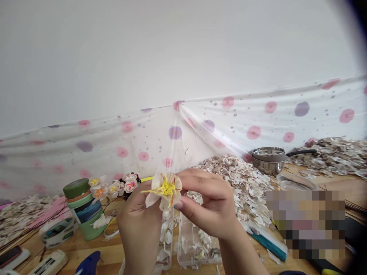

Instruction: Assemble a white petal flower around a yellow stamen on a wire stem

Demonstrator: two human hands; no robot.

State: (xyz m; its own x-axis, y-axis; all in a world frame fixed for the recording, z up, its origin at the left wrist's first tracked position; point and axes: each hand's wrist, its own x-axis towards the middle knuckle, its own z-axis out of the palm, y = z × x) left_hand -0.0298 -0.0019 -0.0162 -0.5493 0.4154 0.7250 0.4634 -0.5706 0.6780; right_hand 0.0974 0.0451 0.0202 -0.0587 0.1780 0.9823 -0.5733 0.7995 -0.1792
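Note:
In the middle of the head view is a handmade flower (166, 191) with pale, thin petals, a bunch of yellow stamens and a few red streaks. My left hand (139, 223) is closed behind and below the bloom, gripping it from its back; those fingertips are hidden by the petals. From the right, the thumb and fingers of my right hand (209, 200) pinch the edge of a petal. Below my hands lies a clear plastic compartment box (196, 261) with loose pale petals in it.
A large heap of dry petals (229, 183) lies behind my right hand, near stacked metal bowls (268, 162). Finished flowers (113, 187) stand beside a green jar (86, 214) at left. A teal-handled tool (269, 244) rests at right. A patterned sheet (149, 141) covers the lower wall.

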